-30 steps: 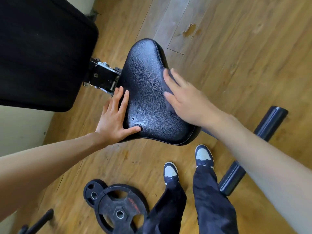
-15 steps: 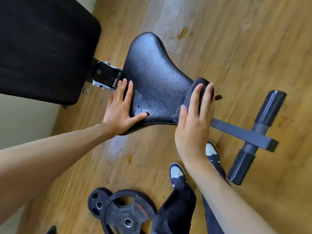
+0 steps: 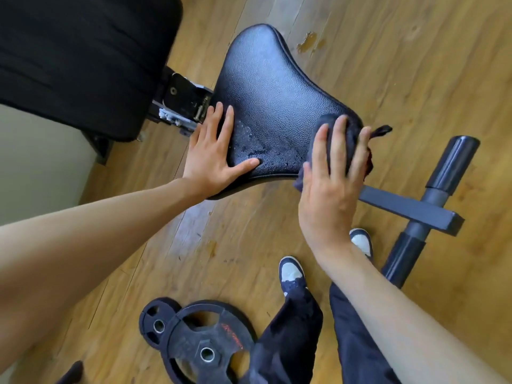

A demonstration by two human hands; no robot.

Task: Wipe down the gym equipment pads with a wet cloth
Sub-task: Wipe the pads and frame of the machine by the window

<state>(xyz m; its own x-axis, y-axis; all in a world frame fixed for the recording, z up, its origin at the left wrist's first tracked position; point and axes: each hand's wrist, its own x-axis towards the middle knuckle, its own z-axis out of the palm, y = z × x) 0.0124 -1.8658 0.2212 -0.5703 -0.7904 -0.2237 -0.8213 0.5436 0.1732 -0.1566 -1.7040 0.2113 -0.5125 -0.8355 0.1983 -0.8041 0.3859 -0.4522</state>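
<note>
The dark cloth [image 3: 349, 134] lay bunched over the near right corner of the black seat pad [image 3: 277, 98]. The right hand [image 3: 328, 187] pressed it down, fingers straight and slightly apart, not curled round it. Water droplets beaded the pad's near edge by the left hand [image 3: 210, 159], which lay flat on the near left corner, fingers straight and close together, thumb splayed. The back pad [image 3: 77, 59] stood to the left. Two weight plates [image 3: 205, 345] lay on the wooden floor [image 3: 415, 65] near the person's shoes.

Home gym, weight plates [image 3: 203, 343] (wooden floor [image 3: 415, 65]), bench pad [image 3: 274, 103]
</note>
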